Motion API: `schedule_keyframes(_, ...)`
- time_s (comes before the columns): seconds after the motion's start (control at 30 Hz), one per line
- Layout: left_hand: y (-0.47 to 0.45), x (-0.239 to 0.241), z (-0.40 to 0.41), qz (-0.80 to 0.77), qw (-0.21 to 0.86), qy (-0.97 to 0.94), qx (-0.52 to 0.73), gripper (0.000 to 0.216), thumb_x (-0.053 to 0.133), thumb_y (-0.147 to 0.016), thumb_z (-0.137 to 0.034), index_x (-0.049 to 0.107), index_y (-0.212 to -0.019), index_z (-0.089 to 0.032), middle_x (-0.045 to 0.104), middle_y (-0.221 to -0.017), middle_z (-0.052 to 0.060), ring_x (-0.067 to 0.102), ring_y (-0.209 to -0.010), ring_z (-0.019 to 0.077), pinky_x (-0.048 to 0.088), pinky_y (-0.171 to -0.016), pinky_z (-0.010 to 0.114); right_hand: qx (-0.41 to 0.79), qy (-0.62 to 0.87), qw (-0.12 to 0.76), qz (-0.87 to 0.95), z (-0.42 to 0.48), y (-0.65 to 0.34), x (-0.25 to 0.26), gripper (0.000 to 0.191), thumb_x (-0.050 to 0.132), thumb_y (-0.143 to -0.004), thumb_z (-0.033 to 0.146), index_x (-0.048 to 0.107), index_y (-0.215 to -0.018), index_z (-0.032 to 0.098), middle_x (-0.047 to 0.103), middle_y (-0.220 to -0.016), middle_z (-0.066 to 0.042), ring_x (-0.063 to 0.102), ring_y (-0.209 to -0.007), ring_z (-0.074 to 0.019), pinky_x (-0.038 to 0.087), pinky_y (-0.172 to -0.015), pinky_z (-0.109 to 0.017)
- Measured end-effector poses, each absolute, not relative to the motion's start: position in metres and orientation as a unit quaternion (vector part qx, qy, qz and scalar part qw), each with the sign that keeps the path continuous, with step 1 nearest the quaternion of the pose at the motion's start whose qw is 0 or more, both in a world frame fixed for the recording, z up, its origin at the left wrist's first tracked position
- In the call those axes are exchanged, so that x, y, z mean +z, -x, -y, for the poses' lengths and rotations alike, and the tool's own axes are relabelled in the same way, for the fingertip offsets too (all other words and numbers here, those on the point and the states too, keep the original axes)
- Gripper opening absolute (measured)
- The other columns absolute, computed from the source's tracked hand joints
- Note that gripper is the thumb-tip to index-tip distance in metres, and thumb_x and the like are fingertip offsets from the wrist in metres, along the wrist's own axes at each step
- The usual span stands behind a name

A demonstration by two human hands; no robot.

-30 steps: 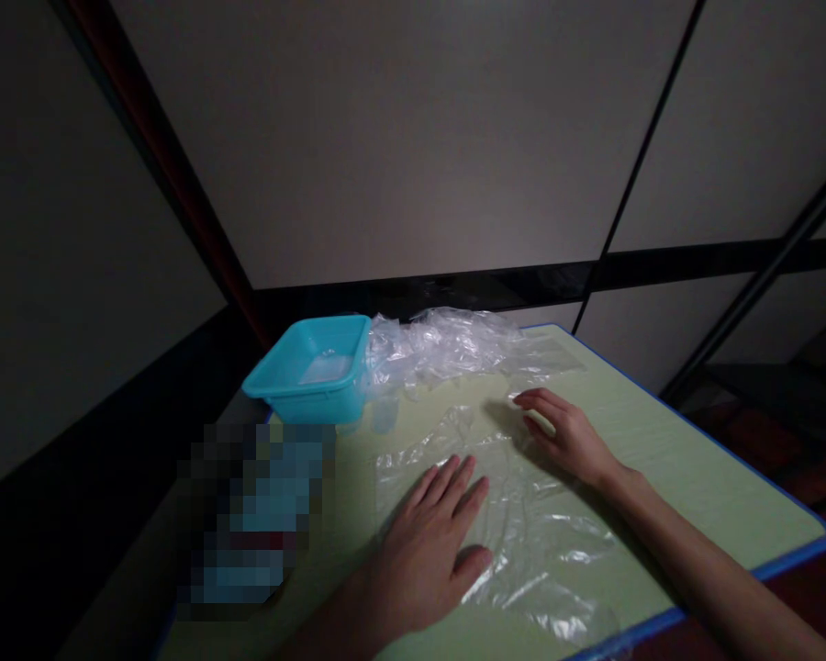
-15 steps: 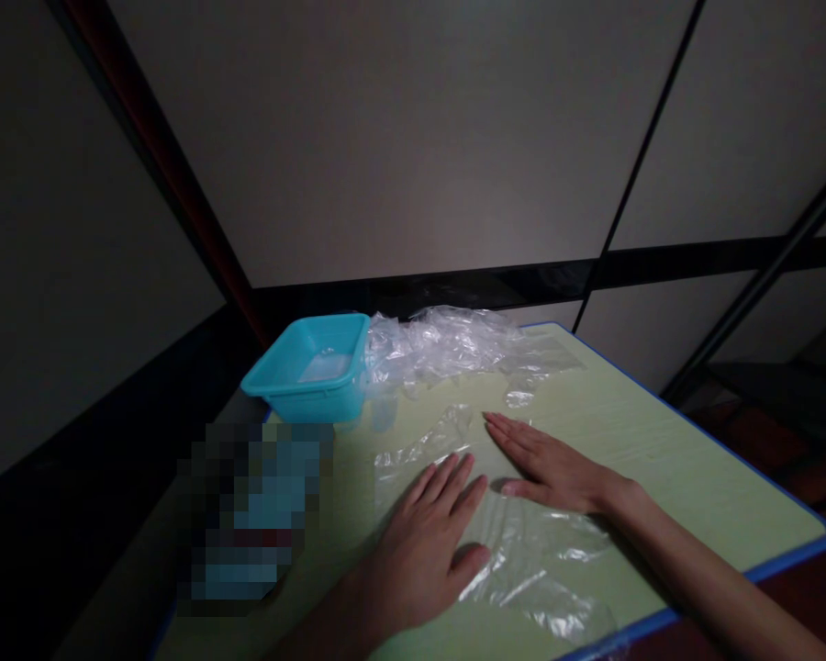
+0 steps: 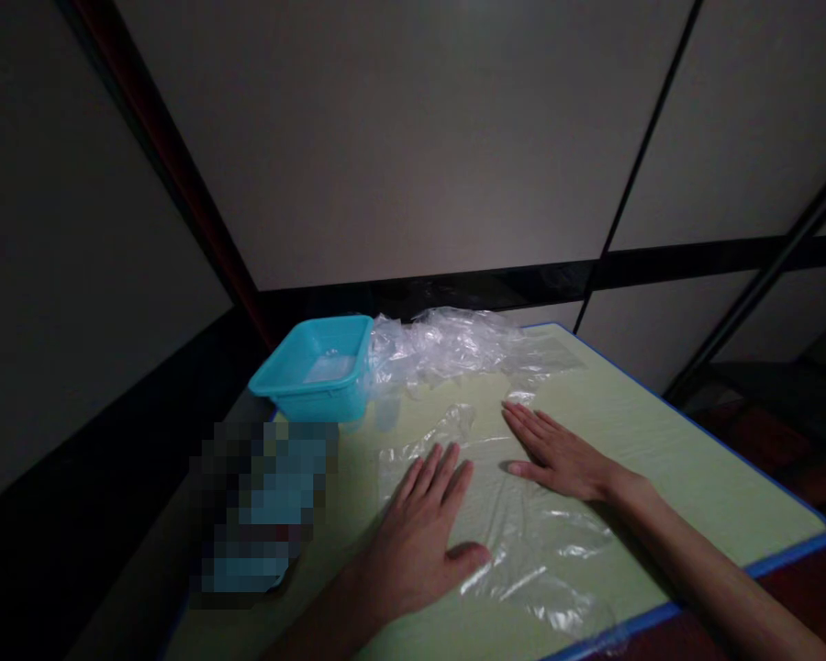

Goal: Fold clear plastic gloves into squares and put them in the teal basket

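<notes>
A clear plastic bag lies spread out on the pale green table top, wrinkled toward the near edge. My left hand rests flat on its left part, fingers outstretched and thumb apart. On the upper right part of the bag, my right hand lies palm down with its fingers straight and its thumb out to the side. Neither hand grips anything. The stretch of plastic under both palms is hidden.
A heap of crumpled clear plastic bags lies along the back of the table. Left of it stands a turquoise basin with something pale inside. A pixelated bluish object is at the left edge. Light panels rise behind the table.
My right hand has slid a little to the right and away from me over the plastic. My left hand has shifted slightly to the left and away, widening the gap between them.
</notes>
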State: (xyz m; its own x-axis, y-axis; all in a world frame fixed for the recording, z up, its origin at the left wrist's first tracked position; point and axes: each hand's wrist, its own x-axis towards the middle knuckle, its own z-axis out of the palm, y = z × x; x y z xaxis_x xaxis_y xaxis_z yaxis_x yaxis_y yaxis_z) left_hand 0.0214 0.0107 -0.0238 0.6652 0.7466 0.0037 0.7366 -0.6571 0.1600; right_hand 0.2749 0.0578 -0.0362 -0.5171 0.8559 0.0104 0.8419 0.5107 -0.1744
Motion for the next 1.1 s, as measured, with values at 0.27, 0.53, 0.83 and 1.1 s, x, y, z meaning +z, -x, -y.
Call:
schedule_keyframes(0.27, -0.024, -0.032, -0.017, -0.471, 0.032, -0.878, 0.08, 0.058, 0.033, -0.089, -0.047, 0.029, -0.136, -0.013, 0.022, -0.145, 0.01, 0.017, -0.133, 0.0244, 0.021, -0.107, 0.044, 0.094, 0.484, 0.063, 0.868, -0.055, -0.282, -0.033, 0.077, 0.027, -0.085, 0.062, 0.004, -0.142, 0.015, 0.006, -0.147, -0.009, 0.004, -0.134, -0.0235, 0.012, -0.109, -0.044)
schedule_keyframes(0.53, -0.018, -0.035, -0.023, -0.482, 0.011, -0.874, 0.051, 0.063, 0.036, -0.086, -0.052, 0.027, -0.137, -0.015, 0.018, -0.146, 0.01, 0.015, -0.133, 0.0264, 0.02, -0.107, 0.046, 0.104, 0.501, 0.043, 0.858, -0.055, -0.285, -0.033, 0.077, 0.026, -0.084, 0.063, 0.007, -0.142, 0.016, 0.009, -0.146, -0.009, 0.007, -0.134, -0.0246, 0.01, -0.109, -0.046)
schedule_keyframes(0.83, -0.013, -0.04, -0.025, -0.476, -0.011, -0.877, 0.063, 0.063, 0.035, -0.086, -0.054, 0.028, -0.137, -0.017, 0.021, -0.145, 0.008, 0.017, -0.133, 0.0272, 0.022, -0.106, 0.047, 0.084, 0.516, 0.025, 0.852, -0.053, -0.281, -0.032, 0.082, 0.024, -0.082, 0.067, 0.009, -0.141, 0.013, 0.008, -0.146, -0.01, 0.008, -0.134, -0.0255, 0.012, -0.108, -0.048)
schedule_keyframes(1.1, -0.008, -0.032, -0.022, -0.486, 0.005, -0.872, 0.052, 0.062, 0.035, -0.087, -0.052, 0.027, -0.137, -0.017, 0.02, -0.146, 0.005, 0.018, -0.133, 0.025, 0.022, -0.106, 0.043, 0.081, 0.52, 0.013, 0.85, -0.053, -0.279, -0.029, 0.081, 0.023, -0.082, 0.067, 0.009, -0.141, 0.015, 0.01, -0.146, -0.009, 0.009, -0.133, -0.0256, 0.013, -0.108, -0.048)
